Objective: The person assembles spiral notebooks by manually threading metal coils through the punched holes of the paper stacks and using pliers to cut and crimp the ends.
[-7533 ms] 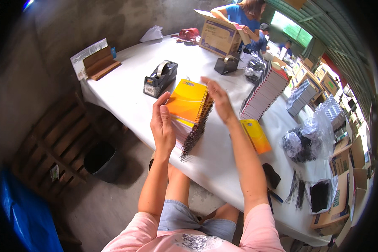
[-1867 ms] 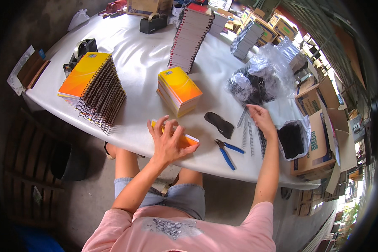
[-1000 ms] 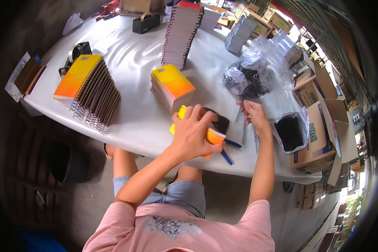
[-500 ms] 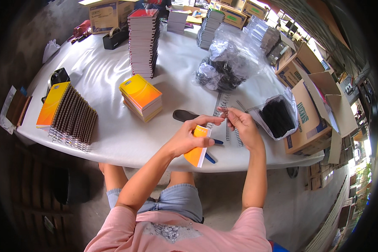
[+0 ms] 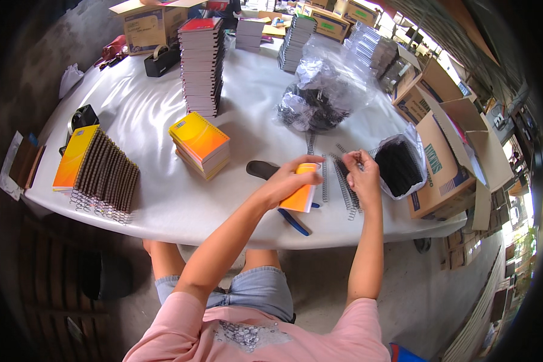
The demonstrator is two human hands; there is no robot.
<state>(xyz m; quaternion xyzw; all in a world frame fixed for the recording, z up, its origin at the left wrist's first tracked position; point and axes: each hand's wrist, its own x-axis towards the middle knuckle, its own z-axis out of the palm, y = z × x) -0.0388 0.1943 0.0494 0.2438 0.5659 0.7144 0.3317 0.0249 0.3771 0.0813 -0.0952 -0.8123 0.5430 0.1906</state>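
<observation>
My left hand [image 5: 283,184] is closed on a small yellow-orange notebook [image 5: 298,199], thumb on its cover, holding it upright above the table's near edge. To its right, my right hand [image 5: 363,172] is raised with thumb and fingers pinched together; anything between them is too small to make out. Thin metal binding coils [image 5: 325,181] lie between the hands, and a bunch of darker coils [image 5: 346,192] lies just under the right one. A blue-handled tool [image 5: 294,223] rests below the notebook. Beyond the left wrist is a dark, rounded flat object [image 5: 260,169].
Orange notebooks stand stacked [image 5: 200,142] left of centre; another row with coils along the spines [image 5: 105,172] is at far left. A tall notebook pile [image 5: 200,72] rises behind. At right are a white bag of black coils [image 5: 398,166], an open carton [image 5: 443,163] and clear plastic [image 5: 320,84].
My hands, close together before, have drawn apart. The left has moved right and slightly away with the notebook; the right has shifted right over the darker coils.
</observation>
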